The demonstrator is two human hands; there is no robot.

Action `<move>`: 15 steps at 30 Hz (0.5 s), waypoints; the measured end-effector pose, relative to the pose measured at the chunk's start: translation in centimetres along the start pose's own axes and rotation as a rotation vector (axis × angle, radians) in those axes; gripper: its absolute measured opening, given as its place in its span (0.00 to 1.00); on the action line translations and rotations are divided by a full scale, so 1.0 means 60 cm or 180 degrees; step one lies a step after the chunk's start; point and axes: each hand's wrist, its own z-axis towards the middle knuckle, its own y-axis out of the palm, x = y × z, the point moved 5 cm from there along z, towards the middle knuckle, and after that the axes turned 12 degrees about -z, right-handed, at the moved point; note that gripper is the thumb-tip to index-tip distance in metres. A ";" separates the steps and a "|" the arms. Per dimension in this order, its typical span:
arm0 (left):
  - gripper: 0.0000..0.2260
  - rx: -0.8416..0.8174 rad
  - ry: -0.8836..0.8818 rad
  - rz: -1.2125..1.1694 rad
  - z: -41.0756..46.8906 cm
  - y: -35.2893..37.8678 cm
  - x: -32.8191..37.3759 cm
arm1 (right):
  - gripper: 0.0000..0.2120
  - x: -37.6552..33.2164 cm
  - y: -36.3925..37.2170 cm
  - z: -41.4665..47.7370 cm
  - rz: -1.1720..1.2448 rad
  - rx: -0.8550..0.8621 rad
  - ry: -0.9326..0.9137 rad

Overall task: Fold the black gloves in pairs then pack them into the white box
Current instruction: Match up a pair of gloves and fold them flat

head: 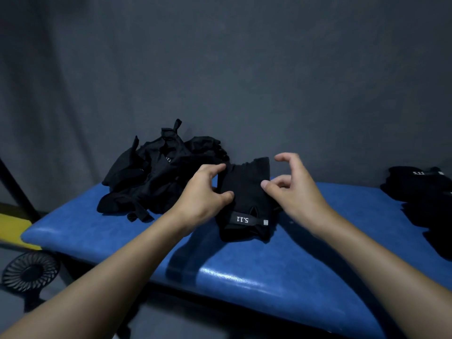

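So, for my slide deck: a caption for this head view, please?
Left hand grips a black glove on the blue bench; right hand poised at its edge.

The bench [256, 270] lies bare across the lower centre; a glove heap [156, 177] blocks centre-left, a stack [425, 192] the right edge.

Right glove stack [425, 199] beyond frame edge
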 end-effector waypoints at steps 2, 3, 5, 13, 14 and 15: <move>0.32 -0.0052 -0.0194 0.0234 0.002 0.004 -0.020 | 0.24 0.019 0.010 0.005 -0.0289 -0.0117 0.0054; 0.32 -0.0097 -0.0274 0.0357 0.002 0.006 -0.028 | 0.24 0.027 0.012 0.006 -0.0351 -0.0152 0.0111; 0.32 -0.0216 -0.0406 0.0565 0.000 0.010 -0.037 | 0.23 0.038 0.013 0.008 -0.0421 -0.0187 0.0217; 0.20 -0.0236 -0.0216 0.1013 -0.013 0.003 -0.035 | 0.02 0.058 -0.010 0.009 -0.0786 -0.0228 0.0578; 0.18 -0.0262 -0.0072 0.1075 -0.017 0.004 -0.029 | 0.04 0.057 -0.008 0.005 -0.0859 -0.0452 0.0562; 0.18 -0.0319 0.0081 0.1133 -0.023 0.007 -0.021 | 0.05 0.056 -0.006 0.000 -0.0937 -0.0631 0.0550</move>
